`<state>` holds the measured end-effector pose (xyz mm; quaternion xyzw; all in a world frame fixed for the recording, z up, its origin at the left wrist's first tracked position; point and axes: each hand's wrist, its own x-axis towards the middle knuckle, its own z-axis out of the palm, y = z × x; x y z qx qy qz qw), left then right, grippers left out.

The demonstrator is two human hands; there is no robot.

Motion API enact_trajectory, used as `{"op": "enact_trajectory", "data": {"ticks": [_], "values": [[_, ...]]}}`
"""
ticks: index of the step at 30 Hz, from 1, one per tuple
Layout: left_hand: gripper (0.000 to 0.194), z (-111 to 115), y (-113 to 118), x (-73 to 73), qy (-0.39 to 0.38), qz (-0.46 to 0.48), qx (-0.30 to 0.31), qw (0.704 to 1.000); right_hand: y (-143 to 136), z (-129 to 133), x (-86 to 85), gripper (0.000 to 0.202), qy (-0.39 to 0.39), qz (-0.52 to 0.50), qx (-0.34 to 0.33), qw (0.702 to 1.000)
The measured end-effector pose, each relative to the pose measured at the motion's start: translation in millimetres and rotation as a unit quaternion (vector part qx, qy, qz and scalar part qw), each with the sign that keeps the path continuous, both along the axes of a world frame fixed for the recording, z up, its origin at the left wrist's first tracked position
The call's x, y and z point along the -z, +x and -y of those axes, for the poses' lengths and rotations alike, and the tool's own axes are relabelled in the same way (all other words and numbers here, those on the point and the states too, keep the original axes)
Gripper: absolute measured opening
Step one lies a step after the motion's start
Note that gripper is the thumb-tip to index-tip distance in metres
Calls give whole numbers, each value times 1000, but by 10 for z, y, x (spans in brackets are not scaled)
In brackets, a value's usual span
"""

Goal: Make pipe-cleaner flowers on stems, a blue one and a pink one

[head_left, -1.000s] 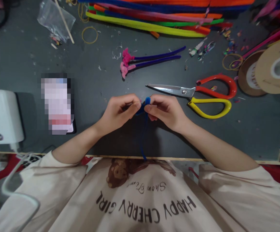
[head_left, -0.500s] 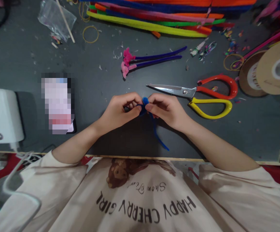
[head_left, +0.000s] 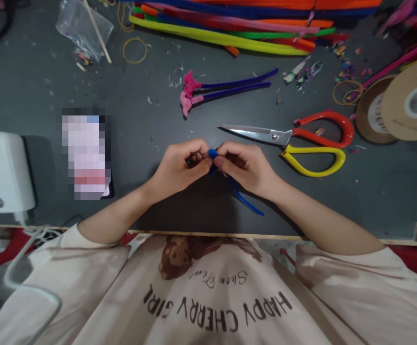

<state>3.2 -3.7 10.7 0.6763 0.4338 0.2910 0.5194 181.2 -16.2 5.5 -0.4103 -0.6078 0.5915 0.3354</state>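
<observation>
The blue pipe cleaner (head_left: 249, 204) is in the air over the middle of the worktop (head_left: 140, 120), close to its near edge. The left hand (head_left: 181, 167) and the right hand (head_left: 249, 165) are drawn together around it, thumbs and fingertips pinched on its bent part, with their fingertips nearly meeting.

The work on this piece looks partly done. A short part is bent or folded between the fingers, while one long end hangs out below the right hand, only gently curved and not worked into any shape. How many bends there are cannot be told, as the fingers cover most of that part, so the shaping is best judged unfinished.

Further towards the far edge lie two made-up pieces, a dark pink one (head_left: 191, 84) and a light pink one (head_left: 186, 102), each with its head on a purple stem; these seem complete. The blue one has no such stem visible. The scissors (head_left: 275, 137) lie open beside the right hand, and plenty of unused pipe cleaners (head_left: 208, 36) lie along the far edge.
</observation>
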Motion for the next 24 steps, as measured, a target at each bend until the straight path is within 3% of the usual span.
{"op": "enact_trajectory", "data": {"ticks": [6, 13, 24], "values": [[12, 69, 29, 25, 110, -13, -35, 993, -24, 20, -5, 39, -44, -13, 14, 999], [19, -4, -14, 28, 19, 21, -18, 999, -20, 3, 12, 44, -31, -36, 40, 998], [25, -3, -1, 4, 39, -11, -23, 999, -23, -7, 30, 49, -19, -35, 61, 997]]}}
